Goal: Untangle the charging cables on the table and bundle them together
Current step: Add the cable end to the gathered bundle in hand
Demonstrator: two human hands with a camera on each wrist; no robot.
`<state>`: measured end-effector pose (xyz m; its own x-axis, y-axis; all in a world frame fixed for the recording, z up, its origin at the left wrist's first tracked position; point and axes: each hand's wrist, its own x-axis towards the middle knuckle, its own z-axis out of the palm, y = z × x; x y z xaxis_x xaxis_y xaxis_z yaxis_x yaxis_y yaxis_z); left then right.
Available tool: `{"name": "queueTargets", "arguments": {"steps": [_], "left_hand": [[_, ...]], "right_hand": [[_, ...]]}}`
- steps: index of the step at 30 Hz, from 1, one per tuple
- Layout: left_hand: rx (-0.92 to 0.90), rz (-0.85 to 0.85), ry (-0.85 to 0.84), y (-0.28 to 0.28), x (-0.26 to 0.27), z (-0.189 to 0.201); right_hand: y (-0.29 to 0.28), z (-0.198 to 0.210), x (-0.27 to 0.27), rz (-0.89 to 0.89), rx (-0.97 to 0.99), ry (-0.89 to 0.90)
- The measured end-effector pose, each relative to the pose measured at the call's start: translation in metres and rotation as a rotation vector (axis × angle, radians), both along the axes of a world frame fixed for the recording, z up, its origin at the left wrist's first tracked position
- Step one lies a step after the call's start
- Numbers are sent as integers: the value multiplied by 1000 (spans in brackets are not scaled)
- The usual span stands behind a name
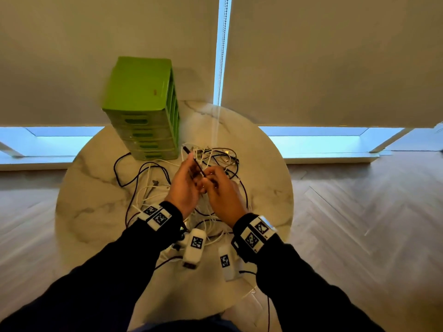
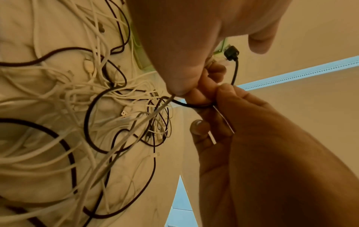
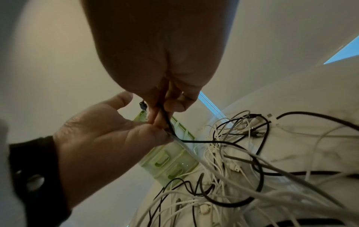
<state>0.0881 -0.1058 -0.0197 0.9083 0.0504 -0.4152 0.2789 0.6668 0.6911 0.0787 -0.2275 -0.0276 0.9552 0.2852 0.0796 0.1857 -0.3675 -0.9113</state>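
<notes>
A tangle of white and black charging cables [image 1: 148, 188] lies spread on the round marble table [image 1: 91, 202]. Both hands meet just above its middle. My left hand [image 1: 194, 173] pinches a black cable [image 1: 191, 156], whose plug end [image 1: 185, 148] sticks up and away from me. In the left wrist view the left thumb [image 2: 184, 76] also presses a grey cable [image 2: 161, 107] that runs down into the tangle [image 2: 116, 107]. My right hand [image 1: 211, 178] pinches the same black cable [image 3: 169, 122] right beside the left hand [image 3: 159, 129]. The black cable trails down into the pile [image 3: 242, 153].
A green plastic drawer unit [image 1: 143, 109] stands at the table's far left, touching the cables. Two white camera units [image 1: 195, 245] [image 1: 226, 262] hang below my wrists over the near cables. Window blinds and a bead chain [image 1: 221, 51] rise behind; wooden floor [image 1: 359, 224] surrounds the table.
</notes>
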Motion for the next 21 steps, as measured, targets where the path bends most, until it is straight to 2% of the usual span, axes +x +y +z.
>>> {"name": "queueTargets", "arguments": {"steps": [7, 11, 15, 17, 21], "left_hand": [[238, -50, -55, 13, -9, -1], [334, -10, -93, 22, -8, 2], [232, 93, -131, 48, 0, 14], [150, 134, -168, 69, 5, 30], [264, 187, -224, 110, 11, 53]], "right_hand": [[16, 6, -15, 26, -23, 27], [17, 3, -15, 85, -175, -14], [9, -19, -11, 233, -430, 87], [1, -33, -11, 256, -463, 195], [-15, -41, -7, 282, -506, 233]]}}
